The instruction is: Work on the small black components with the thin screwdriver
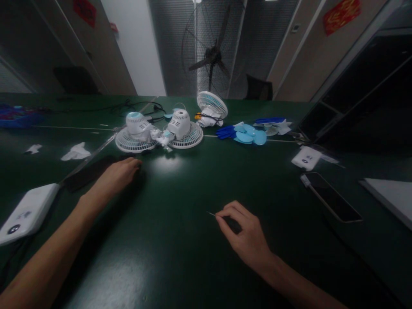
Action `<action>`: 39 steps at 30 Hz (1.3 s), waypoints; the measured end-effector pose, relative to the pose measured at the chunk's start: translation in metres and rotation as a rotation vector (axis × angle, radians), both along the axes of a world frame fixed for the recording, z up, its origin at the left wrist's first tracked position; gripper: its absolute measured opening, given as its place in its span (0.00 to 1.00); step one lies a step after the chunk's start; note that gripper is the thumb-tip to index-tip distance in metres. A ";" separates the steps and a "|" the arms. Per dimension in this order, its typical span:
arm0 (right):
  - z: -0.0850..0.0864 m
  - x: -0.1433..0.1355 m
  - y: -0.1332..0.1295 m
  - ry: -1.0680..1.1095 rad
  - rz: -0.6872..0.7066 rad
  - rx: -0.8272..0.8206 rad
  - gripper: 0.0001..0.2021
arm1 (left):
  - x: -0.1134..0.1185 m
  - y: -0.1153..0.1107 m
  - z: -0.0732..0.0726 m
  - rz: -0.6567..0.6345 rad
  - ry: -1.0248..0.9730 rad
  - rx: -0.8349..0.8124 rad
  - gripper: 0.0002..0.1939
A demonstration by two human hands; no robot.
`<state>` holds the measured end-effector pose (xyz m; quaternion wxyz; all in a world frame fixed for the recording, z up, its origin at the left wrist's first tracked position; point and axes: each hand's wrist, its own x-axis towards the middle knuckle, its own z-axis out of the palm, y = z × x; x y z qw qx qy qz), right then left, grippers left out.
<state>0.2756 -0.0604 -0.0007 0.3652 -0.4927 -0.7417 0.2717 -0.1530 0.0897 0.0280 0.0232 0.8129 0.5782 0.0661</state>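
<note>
My right hand (243, 231) is closed in a pinch on a thin metal pin (211, 213) that points up and left above the green table (167, 240). My left hand (120, 174) rests low over the table beside a dark flat pad (86, 174), its fingers together and curled down; what lies under the fingertips is hidden. Just beyond it, two white fan heads (135, 143) (186, 137) lie face down with crumpled white plastic between them. A third small fan (212, 107) leans behind them.
Light blue fan blades (249, 134) and blue gloves (226, 131) lie right of the fans. A phone (334, 197) and white power bank (305, 158) are at right, another white device (28, 212) at left. A blue tray (19, 120) sits far left. Cables run behind.
</note>
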 end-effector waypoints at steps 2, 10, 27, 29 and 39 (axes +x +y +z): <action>-0.001 0.000 0.000 -0.004 0.000 -0.010 0.08 | -0.005 0.004 -0.002 0.002 -0.035 -0.018 0.20; 0.002 0.000 -0.001 0.021 0.012 -0.030 0.07 | -0.032 0.020 -0.011 0.036 -0.245 -0.095 0.27; -0.002 -0.001 0.000 0.004 0.002 0.003 0.07 | -0.043 0.026 -0.019 0.301 -0.549 -0.237 0.41; -0.002 -0.001 0.000 0.009 0.005 0.001 0.07 | -0.043 0.025 -0.019 0.327 -0.580 -0.277 0.40; -0.002 -0.001 0.000 0.013 0.008 -0.006 0.07 | -0.018 0.021 -0.020 0.138 -0.577 -0.281 0.32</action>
